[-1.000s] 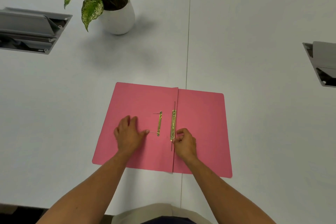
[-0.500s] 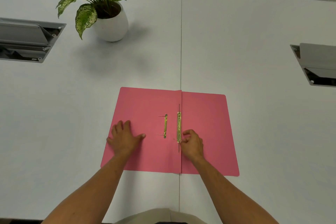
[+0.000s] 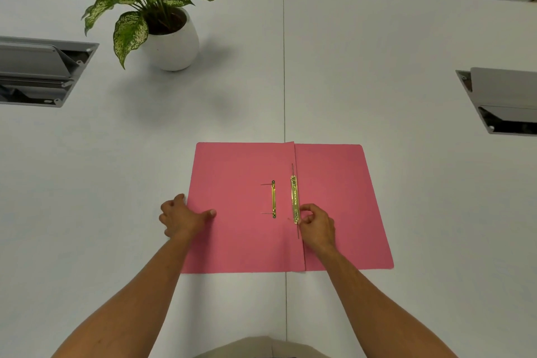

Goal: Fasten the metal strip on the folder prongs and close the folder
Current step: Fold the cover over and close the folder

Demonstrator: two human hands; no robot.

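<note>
A pink folder (image 3: 334,183) lies open and flat on the white table. Along its spine sits a long gold metal strip (image 3: 294,197), with thin prongs showing above and below it. A shorter gold strip (image 3: 273,199) lies to its left on the left cover, two thin prongs pointing left from its ends. My right hand (image 3: 316,225) pinches the lower end of the long strip with curled fingers. My left hand (image 3: 181,216) sits at the folder's left edge, thumb on top of the cover and fingers at the edge.
A potted plant in a white pot (image 3: 171,43) stands at the back left. Open grey cable boxes are set into the table at the far left (image 3: 43,73) and far right (image 3: 499,102). A seam (image 3: 284,67) runs down the table's middle.
My left hand has slid left from the middle of the left cover to its outer edge. My right hand stays at the lower end of the long strip.
</note>
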